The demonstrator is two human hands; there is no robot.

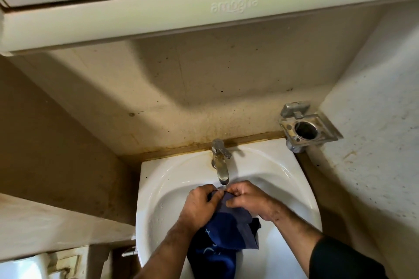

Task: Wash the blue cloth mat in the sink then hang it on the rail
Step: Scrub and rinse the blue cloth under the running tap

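The blue cloth mat point(229, 231) lay bunched in the white sink point(158, 188), so the water stayed in the bowl and off the floor. Our left hand point(200, 205) and right hand point(247, 199) each pinched its top edge, close together, and we think we held that bit up so it sat right under the tap point(221, 165) to get wet and rubbed. Farther back, a metal holder point(306, 129) hung on the wall, and we saw no rail.
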